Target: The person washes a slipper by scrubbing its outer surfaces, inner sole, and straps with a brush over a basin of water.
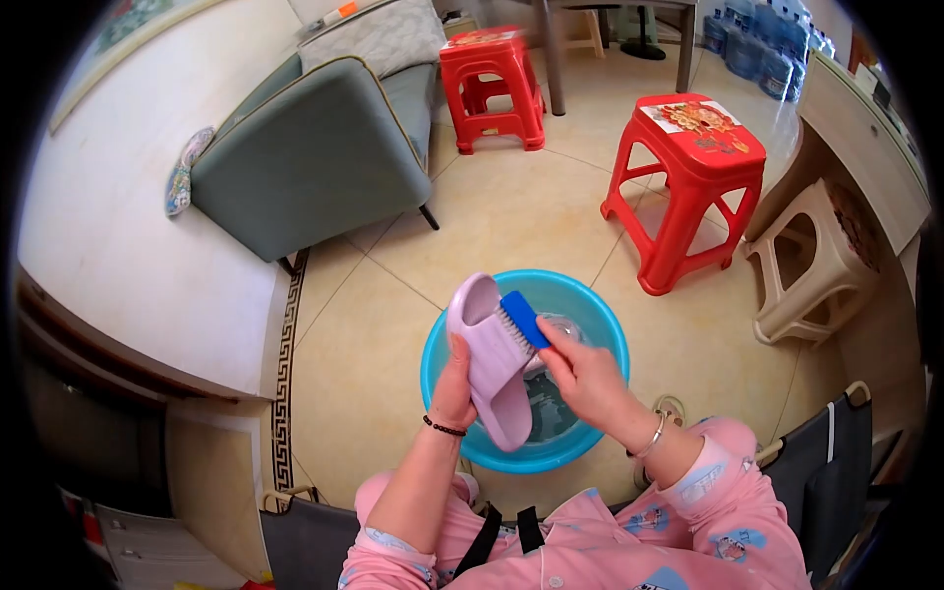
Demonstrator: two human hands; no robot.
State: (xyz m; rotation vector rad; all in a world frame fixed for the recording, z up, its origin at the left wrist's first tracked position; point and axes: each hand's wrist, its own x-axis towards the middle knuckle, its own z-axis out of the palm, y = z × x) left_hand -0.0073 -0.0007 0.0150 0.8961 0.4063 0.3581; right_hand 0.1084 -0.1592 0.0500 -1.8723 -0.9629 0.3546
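A pale purple slide slipper (492, 366) is held up over a blue basin (603, 295) by my left hand (454, 391), closed around its side. My right hand (587, 379) grips a blue scrubbing brush (524, 320). The brush's light bristles rest against the slipper's upper strap. Water (553, 411) lies in the basin below. Something pale, partly covered by the slipper and my right hand, sits in the basin; I cannot make out all of it.
Two red plastic stools (688, 187) stand ahead on the tiled floor (531, 211). A beige stool (816, 261) is at the right, beside a desk (870, 147). A grey-green sofa (315, 147) stands at the left. Water jugs (762, 49) are grouped at the far right.
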